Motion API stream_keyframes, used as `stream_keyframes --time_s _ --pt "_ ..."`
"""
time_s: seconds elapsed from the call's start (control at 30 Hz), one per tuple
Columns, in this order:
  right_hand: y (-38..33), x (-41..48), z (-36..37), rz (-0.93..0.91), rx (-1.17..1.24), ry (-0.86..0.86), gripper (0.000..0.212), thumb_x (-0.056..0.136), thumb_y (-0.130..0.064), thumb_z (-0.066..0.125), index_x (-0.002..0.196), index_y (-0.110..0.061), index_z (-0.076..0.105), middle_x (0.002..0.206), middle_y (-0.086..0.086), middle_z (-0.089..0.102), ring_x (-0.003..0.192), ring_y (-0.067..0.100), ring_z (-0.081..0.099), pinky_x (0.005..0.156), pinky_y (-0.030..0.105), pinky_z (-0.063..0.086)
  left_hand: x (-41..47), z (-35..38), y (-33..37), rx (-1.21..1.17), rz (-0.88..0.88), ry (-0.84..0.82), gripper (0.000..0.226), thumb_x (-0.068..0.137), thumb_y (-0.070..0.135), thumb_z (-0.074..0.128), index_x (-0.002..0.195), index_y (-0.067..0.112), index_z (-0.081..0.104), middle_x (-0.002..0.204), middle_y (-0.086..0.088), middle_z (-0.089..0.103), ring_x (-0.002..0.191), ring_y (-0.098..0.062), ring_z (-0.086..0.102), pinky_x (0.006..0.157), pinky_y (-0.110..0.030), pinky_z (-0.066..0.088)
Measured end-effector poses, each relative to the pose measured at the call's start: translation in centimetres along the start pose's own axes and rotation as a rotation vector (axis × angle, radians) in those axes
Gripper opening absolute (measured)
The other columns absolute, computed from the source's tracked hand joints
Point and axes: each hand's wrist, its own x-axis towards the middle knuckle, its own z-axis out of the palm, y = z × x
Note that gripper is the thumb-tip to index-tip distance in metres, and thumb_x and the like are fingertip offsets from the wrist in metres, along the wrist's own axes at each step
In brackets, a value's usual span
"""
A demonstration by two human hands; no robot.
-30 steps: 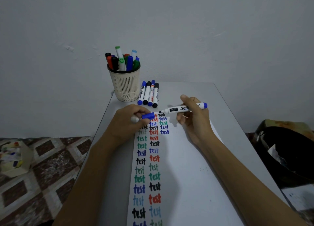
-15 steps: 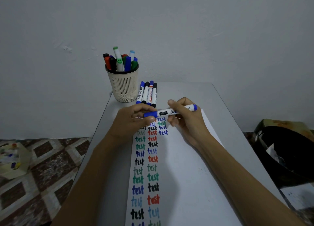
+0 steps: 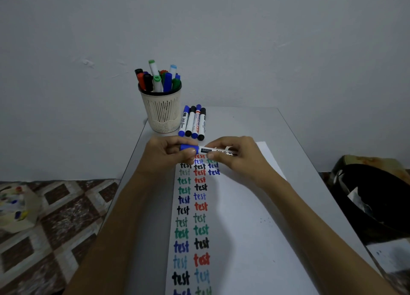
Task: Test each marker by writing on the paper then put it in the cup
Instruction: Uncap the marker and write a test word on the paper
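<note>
On the tabletop (image 3: 248, 121) lies a big white paper (image 3: 244, 239), and the cup (image 3: 163, 112) stands at the far end, closest to the left hand (image 3: 164, 156). Both hands hold one blue marker (image 3: 205, 149) sideways over the top of the paper: the left hand curls round its blue cap end, and the right hand (image 3: 240, 160) pinches its white body.

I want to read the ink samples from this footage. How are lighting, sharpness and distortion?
Head view: dim, even light without glare; soft arm shadows cross the paper; the written words read clearly except at the bottom edge; the wide lens stretches the forearms toward the corners.
</note>
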Motion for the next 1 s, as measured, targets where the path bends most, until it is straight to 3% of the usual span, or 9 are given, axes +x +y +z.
stream_keyframes --time_s 0.13,0.27,0.47,0.57,0.67,0.77,0.9,1.0 --pt "0.2 0.0 0.4 0.037 0.030 0.025 0.013 0.085 -0.021 0.072 0.097 -0.016 0.075 0.076 -0.001 0.071 0.060 0.005 0.062 0.057 0.026 0.044 0.2 0.0 -0.4 0.092 0.043 -0.017 0.019 0.079 0.005 0.066 0.089 0.021 0.067 0.068 0.003 0.072 0.067 -0.016 0.070 0.062 -0.016 0.053" --pt "0.0 0.1 0.6 0.077 0.114 0.011 0.006 0.087 -0.019 0.070 0.091 -0.017 0.074 0.074 0.007 0.070 0.066 0.022 0.063 0.069 0.042 0.051 0.3 0.1 -0.7 0.157 0.128 -0.014 0.023 0.078 0.004 0.067 0.092 0.023 0.066 0.066 0.011 0.070 0.066 -0.011 0.070 0.063 -0.014 0.052" --pt "0.2 0.3 0.9 0.109 0.095 -0.027 0.009 0.092 -0.024 0.063 0.092 -0.022 0.072 0.072 0.005 0.069 0.061 0.013 0.058 0.063 0.035 0.046 0.6 -0.2 -1.2 0.220 0.180 0.001 0.024 0.079 0.006 0.067 0.096 0.023 0.065 0.076 0.005 0.070 0.068 -0.009 0.069 0.066 -0.012 0.052" --pt "0.1 0.5 0.8 0.070 -0.032 -0.027 0.013 0.093 -0.032 0.061 0.098 -0.027 0.072 0.077 -0.005 0.070 0.065 0.009 0.059 0.063 0.033 0.045 0.8 -0.1 -1.4 0.252 0.187 0.042 0.022 0.080 0.009 0.068 0.099 0.019 0.067 0.083 -0.001 0.070 0.072 -0.006 0.068 0.067 -0.014 0.053" --pt "0.1 1.2 -0.1 -0.010 -0.418 0.067 0.018 0.087 -0.036 0.067 0.104 -0.030 0.073 0.092 -0.010 0.065 0.084 0.011 0.050 0.077 0.035 0.037 0.9 0.0 -2.0 0.360 0.168 0.005 0.032 0.082 0.019 0.068 0.113 0.021 0.061 0.098 0.010 0.064 0.085 0.007 0.062 0.071 -0.008 0.048" --pt "0.3 1.7 -1.4 0.047 -0.659 0.174 0.019 0.086 -0.030 0.070 0.104 -0.032 0.073 0.089 -0.011 0.063 0.085 0.010 0.042 0.077 0.030 0.025 1.0 -0.4 -3.4 0.484 0.071 -0.046 0.054 0.083 0.031 0.066 0.132 0.020 0.046 0.123 0.008 0.051 0.107 0.000 0.052 0.089 -0.020 0.044" --pt "-0.8 3.5 -2.3 0.065 -0.387 0.333 0.020 0.085 -0.019 0.072 0.104 -0.021 0.072 0.089 -0.002 0.070 0.071 0.011 0.054 0.062 0.024 0.040 0.9 -0.6 -3.9 0.539 0.079 -0.024 0.043 0.087 0.024 0.062 0.128 0.015 0.051 0.128 -0.001 0.052 0.114 -0.011 0.050 0.100 -0.035 0.042" --pt "-4.0 6.3 -2.7 -0.060 -0.174 0.455 0.035 0.088 -0.015 0.068 0.121 -0.012 0.054 0.086 0.001 0.066 0.065 0.003 0.060 0.065 0.020 0.052 0.8 -0.6 -3.9 0.547 0.085 -0.028 0.036 0.087 0.022 0.061 0.122 0.015 0.056 0.124 -0.001 0.055 0.111 -0.014 0.053 0.097 -0.038 0.045"
